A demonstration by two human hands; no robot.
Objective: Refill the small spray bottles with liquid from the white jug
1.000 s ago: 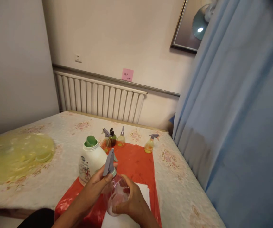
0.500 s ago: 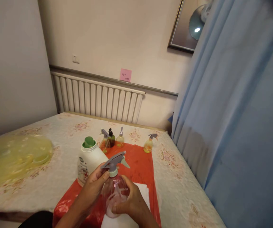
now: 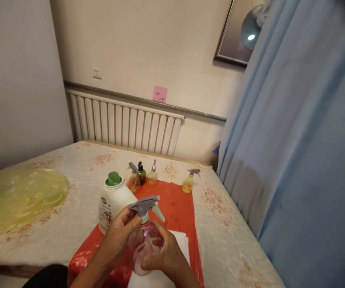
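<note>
Both hands are working one clear pinkish spray bottle (image 3: 145,246), held upright just above a white folded cloth (image 3: 178,244) on the red mat (image 3: 177,208), near the front edge of the table (image 3: 70,216). Right hand (image 3: 168,258) is wrapping the bottle's belly from the right, fingers curled across the front, steadying it. Left hand (image 3: 118,236) is pinching the neck collar just under the grey trigger head (image 3: 146,204), thumb and fingertips clenched on it; nozzle is pointing right and slightly away. Judging by the grips, the step in hand is turning the trigger head on the neck thread, but I cannot tell whether it is going on or coming off, and the seat of the collar is hidden by the fingers. Bottle is looking empty or nearly so, with streaks inside. Next move is probably calling for the right hand keeping the body from spinning while the left regrips the collar for another turn, keeping the head square to the neck so the thread is not crossing. A white jug (image 3: 112,204) with a green cap is standing just behind the left hand, close enough to get knocked. Four small bottles (image 3: 142,176) with yellowish liquid are sitting well apart at the mat's far end.
</note>
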